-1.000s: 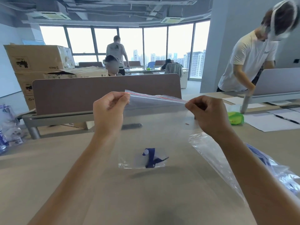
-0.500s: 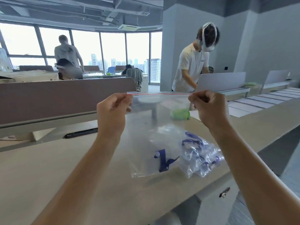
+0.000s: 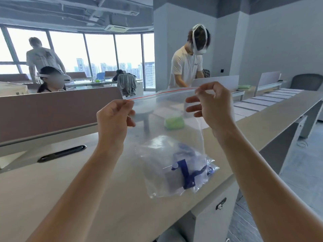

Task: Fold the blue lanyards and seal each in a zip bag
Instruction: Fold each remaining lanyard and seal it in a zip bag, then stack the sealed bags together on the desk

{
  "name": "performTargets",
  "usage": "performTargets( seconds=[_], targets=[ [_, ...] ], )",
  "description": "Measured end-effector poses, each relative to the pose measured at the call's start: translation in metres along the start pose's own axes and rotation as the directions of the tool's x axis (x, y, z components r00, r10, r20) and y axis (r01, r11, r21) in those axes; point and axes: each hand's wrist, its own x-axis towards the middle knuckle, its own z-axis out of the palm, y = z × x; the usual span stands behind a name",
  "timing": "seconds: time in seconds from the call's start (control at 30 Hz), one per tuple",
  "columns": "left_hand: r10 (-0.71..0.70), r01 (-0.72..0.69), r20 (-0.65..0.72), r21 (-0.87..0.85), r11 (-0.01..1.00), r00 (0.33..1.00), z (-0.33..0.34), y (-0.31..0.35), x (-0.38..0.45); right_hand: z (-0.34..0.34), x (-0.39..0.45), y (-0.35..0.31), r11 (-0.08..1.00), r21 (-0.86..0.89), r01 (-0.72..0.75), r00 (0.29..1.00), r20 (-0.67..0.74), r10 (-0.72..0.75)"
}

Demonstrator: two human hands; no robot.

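Two hands hold the zip bag (image 3: 167,137) up by its top corners: our left hand (image 3: 114,117) pinches one, our right hand (image 3: 212,103) the other. Our right fingers have spread since a moment ago. The blue lanyard (image 3: 186,173) sits at the bag's bottom, above the desk (image 3: 87,189).

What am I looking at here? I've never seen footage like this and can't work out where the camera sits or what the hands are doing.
The camera is worn on a person's head and looks forward and down, so the two bare arms reaching in are that person's own. The left hand and right hand each pinch one end of the red-lined top edge of a clear zip bag, holding it up above a pale desk. A folded blue lanyard sits in the bag's bottom. Seen through the bag, a crumpled plastic bundle lies near the desk edge, and a green object farther back. Other people work in the background.
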Motion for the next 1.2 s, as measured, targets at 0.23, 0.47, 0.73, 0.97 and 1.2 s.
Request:
performTargets(
  seconds=[0.23, 0.47, 0.73, 0.97, 1.2],
  targets=[
    [0.021, -0.022, 0.071, 0.006, 1.000, 0.997, 0.019, -0.002, 0.002, -0.018, 0.004, 0.006, 0.999, -0.027, 0.033, 0.999, -0.028, -0.034],
    [0.053, -0.050, 0.108, -0.031, 0.998, 0.993, 0.042, 0.010, -0.023, -0.046, -0.010, 0.006, 0.997, -0.048, 0.054, 0.993, -0.105, -0.059],
    [-0.032, 0.038, 0.112, -0.054, 0.998, 0.993, 0.058, 0.010, -0.014, -0.044, 0.023, 0.019, 0.987, -0.120, 0.110, 0.985, -0.120, -0.124],
    [-0.146, 0.139, 0.010, 0.250, 0.958, 0.989, 0.044, -0.096, 0.044, 0.020, 0.058, 0.114, 0.960, -0.278, -0.033, 0.998, 0.050, 0.049],
    [-0.203, 0.165, -0.014, 0.636, 0.754, 0.979, 0.027, -0.219, 0.062, 0.070, 0.067, 0.231, 0.863, -0.474, -0.174, 0.810, 0.430, 0.399]
  ],
)
